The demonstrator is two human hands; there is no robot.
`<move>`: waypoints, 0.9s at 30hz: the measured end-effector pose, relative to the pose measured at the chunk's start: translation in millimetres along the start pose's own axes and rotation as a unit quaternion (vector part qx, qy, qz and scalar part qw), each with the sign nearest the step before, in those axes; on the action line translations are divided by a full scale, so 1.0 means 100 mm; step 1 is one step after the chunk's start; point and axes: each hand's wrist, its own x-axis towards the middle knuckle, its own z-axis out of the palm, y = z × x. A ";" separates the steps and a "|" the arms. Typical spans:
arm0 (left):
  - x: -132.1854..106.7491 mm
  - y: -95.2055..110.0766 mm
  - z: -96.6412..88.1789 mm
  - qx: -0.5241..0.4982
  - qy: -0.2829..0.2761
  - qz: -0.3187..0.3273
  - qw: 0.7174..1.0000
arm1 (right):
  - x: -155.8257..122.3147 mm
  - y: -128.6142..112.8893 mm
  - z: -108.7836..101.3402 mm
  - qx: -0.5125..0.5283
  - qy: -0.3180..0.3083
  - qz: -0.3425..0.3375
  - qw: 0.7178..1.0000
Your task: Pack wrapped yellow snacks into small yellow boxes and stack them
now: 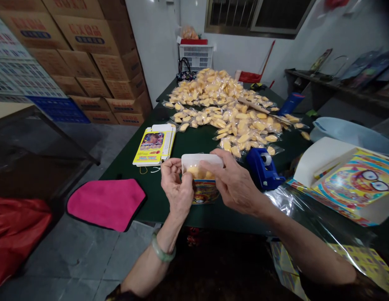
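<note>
A small colourful box (pixel 204 193) with a raised white flap stands at the near table edge between my hands, yellow pieces showing in its opening. My left hand (pixel 177 184) grips the box's left side, thumb near the opening. At the right side my right hand (pixel 235 179) has its fingers closed about the white flap's corner, the index finger lying across the opening. Beyond them spreads a large heap of wrapped yellow pieces (pixel 241 121). A stack of flat yellow cartons (pixel 153 144) lies left of the heap, and a blue tape dispenser (pixel 265 169) sits right of my right hand.
A large open printed box (pixel 354 179) and a light blue basin (pixel 348 129) stand on the right. At the left table edge lies a pink cloth item (pixel 106 202). Brown cartons (pixel 88 62) are stacked by the wall. A blue cylinder (pixel 291 103) lies beside the heap.
</note>
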 end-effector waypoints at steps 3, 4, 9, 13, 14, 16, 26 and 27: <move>0.02 0.03 0.01 0.016 -0.006 0.001 1.000 | 0.01 -0.05 -0.07 0.004 -0.052 0.010 0.999; 0.04 0.03 0.02 0.031 0.000 -0.002 1.000 | 0.02 -0.06 -0.07 -0.009 -0.061 0.013 0.998; 0.09 -0.03 0.08 0.063 0.006 -0.023 0.998 | 0.03 -0.04 0.00 -0.042 -0.061 0.022 0.997; 0.07 -0.07 0.08 0.061 0.033 0.038 0.997 | -0.08 0.07 0.08 0.132 0.056 0.022 0.989; 0.06 -0.08 0.07 0.071 0.040 0.057 0.995 | -0.13 0.10 0.10 0.194 0.107 0.045 0.974; 0.04 -0.09 0.06 0.088 0.033 0.076 0.993 | -0.24 0.15 0.16 0.314 0.203 0.127 0.919; 0.02 -0.16 0.01 0.073 0.005 0.068 0.995 | -0.28 0.24 0.42 0.675 0.117 0.326 0.652; 0.01 -0.15 0.00 0.072 -0.003 0.074 0.995 | -0.27 0.24 0.41 0.673 0.111 0.332 0.652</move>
